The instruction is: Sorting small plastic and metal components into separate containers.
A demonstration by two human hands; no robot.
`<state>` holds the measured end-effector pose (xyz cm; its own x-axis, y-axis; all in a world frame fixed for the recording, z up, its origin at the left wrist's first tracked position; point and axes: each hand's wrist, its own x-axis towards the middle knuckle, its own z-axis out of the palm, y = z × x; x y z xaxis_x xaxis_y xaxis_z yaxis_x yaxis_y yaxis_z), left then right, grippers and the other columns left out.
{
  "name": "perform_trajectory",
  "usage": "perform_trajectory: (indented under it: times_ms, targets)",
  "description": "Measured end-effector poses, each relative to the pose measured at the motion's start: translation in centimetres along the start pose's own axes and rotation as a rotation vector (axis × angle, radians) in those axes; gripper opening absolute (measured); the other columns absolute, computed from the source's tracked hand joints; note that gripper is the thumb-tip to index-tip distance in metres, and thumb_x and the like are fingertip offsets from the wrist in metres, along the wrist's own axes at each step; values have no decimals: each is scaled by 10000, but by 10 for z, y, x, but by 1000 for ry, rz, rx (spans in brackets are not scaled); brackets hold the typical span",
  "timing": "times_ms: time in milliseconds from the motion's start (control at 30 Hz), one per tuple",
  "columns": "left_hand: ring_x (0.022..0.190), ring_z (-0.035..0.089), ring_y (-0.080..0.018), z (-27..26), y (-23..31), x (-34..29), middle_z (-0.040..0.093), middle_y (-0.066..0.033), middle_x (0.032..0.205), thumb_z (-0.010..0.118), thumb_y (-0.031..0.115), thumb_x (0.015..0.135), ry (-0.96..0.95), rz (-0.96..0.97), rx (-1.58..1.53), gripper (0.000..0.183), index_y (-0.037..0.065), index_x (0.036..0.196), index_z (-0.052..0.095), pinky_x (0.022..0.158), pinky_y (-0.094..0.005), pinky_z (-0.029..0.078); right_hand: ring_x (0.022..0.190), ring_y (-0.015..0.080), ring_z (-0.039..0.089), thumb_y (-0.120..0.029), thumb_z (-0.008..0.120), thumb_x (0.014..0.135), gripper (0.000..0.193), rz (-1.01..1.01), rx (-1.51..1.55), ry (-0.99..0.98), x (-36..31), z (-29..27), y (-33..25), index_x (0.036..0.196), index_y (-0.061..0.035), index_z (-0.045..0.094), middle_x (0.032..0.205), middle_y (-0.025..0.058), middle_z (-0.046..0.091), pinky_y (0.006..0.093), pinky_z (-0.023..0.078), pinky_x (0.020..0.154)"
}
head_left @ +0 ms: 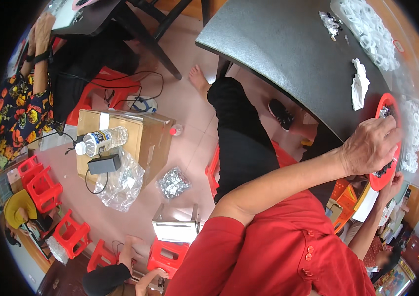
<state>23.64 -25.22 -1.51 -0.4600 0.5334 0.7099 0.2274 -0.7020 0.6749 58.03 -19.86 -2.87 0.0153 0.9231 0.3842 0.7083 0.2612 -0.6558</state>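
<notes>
A red oval tray (380, 181) with small dark and shiny silvery pieces in it sits at the right edge of the dark table (268, 42). Over its middle is my left hand (371, 145), fingers bent and drawn together; whatever the fingertips pinch is hidden. Beside the tray's near end is my right hand (392, 190), its fingers closed and partly out of sight, so what they hold cannot be made out. A crumpled white tissue (360, 85) lies just beyond the tray. Past it is a small pile of dark and clear pieces (331, 24).
Clear bags of white rings (367, 37) line the table's far right edge. On the floor to the left are a cardboard box (155, 143) bearing a water bottle (103, 140), a bag of silvery pieces (174, 182) and red stools (44, 187). Other people sit nearby.
</notes>
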Motion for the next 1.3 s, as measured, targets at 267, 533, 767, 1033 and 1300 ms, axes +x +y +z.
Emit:
perform_trajectory:
  times_ms: [267, 533, 767, 1033, 1300]
  targets:
    - [688, 565, -274, 0, 0, 0, 482, -116, 808, 614, 44, 716, 10, -1, -5, 218, -3, 916, 541, 610, -375, 497, 679, 39, 399, -142, 588, 947, 262, -26, -102, -19, 0, -2, -1, 773, -97, 397, 750, -42, 428, 187, 385, 596]
    - [694, 570, -275, -2, 1, 1, 487, -118, 804, 609, 36, 719, -3, 4, -5, 208, -12, 910, 545, 614, -373, 500, 675, 35, 402, -147, 586, 948, 254, -29, -31, -31, 0, -1, 2, 781, -97, 401, 754, -46, 427, 183, 388, 596]
    - [696, 576, -294, 0, 1, 1, 492, -122, 809, 617, 36, 722, -3, -12, -10, 207, 2, 914, 547, 623, -385, 501, 664, 27, 390, -158, 587, 952, 279, -15, -75, -10, 0, -2, 1, 767, -104, 385, 724, -56, 407, 180, 377, 578]
    - [733, 596, -298, -3, 3, 1, 518, -125, 861, 646, 51, 738, -33, -47, 44, 258, 4, 978, 565, 641, -390, 503, 653, 20, 378, -171, 583, 958, 294, -44, -1, 21, -3, 7, -9, 755, -110, 378, 716, -60, 409, 176, 358, 562]
    - [752, 606, -290, -2, 1, 1, 541, -121, 895, 645, 47, 742, -43, -27, 73, 279, 12, 1006, 565, 644, -381, 510, 650, 19, 373, -192, 600, 949, 299, 21, -48, 32, -6, 9, -13, 758, -110, 385, 705, -66, 406, 171, 342, 564]
